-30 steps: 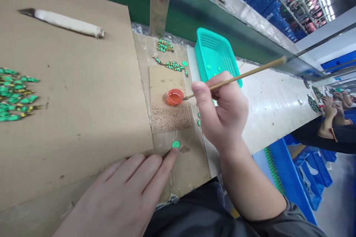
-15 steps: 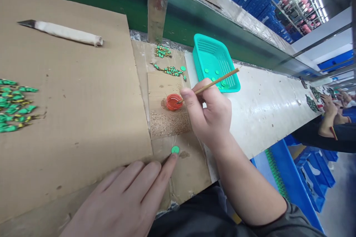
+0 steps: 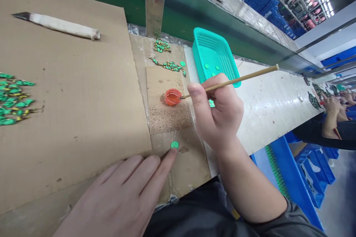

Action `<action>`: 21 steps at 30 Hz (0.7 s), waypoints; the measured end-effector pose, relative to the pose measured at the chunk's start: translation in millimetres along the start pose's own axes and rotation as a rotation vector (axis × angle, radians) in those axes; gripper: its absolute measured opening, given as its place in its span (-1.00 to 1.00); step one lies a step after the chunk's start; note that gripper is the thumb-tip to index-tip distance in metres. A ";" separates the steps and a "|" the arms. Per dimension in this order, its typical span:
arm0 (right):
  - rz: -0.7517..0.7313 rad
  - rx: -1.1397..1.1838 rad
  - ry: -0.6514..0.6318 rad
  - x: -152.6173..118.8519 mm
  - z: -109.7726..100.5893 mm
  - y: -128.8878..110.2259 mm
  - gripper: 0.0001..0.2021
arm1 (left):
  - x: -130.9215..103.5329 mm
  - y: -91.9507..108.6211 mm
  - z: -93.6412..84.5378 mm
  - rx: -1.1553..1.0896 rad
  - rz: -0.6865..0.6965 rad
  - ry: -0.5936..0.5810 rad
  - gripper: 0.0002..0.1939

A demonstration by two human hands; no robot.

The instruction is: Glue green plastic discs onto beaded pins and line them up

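Observation:
My right hand (image 3: 218, 113) pinches a thin wooden brush (image 3: 244, 77), its dark tip at the right rim of a small red cup (image 3: 172, 97) with liquid inside. The cup stands on a cardboard piece (image 3: 155, 77) dotted with brown specks. Below it, a green disc (image 3: 174, 144) lies on the cardboard, and the index fingertip of my left hand (image 3: 125, 189) touches its lower edge. That hand lies flat, fingers stretched out, holding nothing. Small green and yellow pieces (image 3: 170, 66) and another green disc (image 3: 182, 63) lie above the cup.
A teal basket (image 3: 197, 57) with green discs stands behind my right hand. On the left cardboard (image 3: 83, 92) lie a white-wrapped blade (image 3: 62, 26) and green-yellow pieces (image 3: 13, 98). Another person's hands (image 3: 332, 105) are at the far right, near blue bins (image 3: 311, 170).
My right hand has shifted right, and the brush tip has moved from inside the red cup to its rim. My left hand stays at the green disc.

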State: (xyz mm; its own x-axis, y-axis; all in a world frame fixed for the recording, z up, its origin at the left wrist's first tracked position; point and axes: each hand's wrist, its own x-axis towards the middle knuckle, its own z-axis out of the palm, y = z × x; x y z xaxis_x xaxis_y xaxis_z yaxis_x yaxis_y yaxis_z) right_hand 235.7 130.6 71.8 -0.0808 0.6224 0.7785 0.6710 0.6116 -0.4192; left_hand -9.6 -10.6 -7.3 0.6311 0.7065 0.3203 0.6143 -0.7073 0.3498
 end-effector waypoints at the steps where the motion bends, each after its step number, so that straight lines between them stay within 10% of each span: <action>1: 0.005 0.002 -0.011 -0.6 0.6 1.6 -0.65 | 0.7 -0.2 -0.6 0.001 0.001 0.004 -0.39; 21: 0.057 0.037 -0.047 -1.7 0.6 1.8 -0.71 | 18.2 -0.9 -11.5 0.067 0.000 -0.024 -0.08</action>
State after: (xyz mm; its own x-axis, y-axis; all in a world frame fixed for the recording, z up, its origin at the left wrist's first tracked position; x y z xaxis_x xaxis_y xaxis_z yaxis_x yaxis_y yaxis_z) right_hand 236.7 130.9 69.4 -0.0781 0.6785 0.7305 0.6476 0.5916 -0.4802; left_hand -4.1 3.2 8.3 0.6417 0.7063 0.2988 0.6443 -0.7078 0.2894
